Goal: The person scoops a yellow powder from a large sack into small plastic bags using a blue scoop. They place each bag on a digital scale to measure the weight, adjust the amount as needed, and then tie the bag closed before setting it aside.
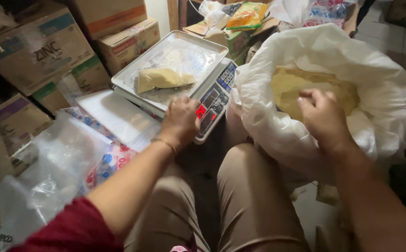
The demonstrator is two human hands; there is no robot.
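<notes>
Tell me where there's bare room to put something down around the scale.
Free: the steel tray left of the clear bag of yellow powder, and the flat white sheets between scale and cardboard boxes. Crowded: the left hand covers the scale's front; the right hand fills the white sack.

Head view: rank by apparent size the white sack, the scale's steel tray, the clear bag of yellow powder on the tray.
1. White sack, largest, though nearer the camera.
2. Steel tray.
3. Clear bag of yellow powder, smallest; it lies inside the tray's rim.

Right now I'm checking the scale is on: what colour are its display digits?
Red, on the scale's display, seen in the head view.
</notes>
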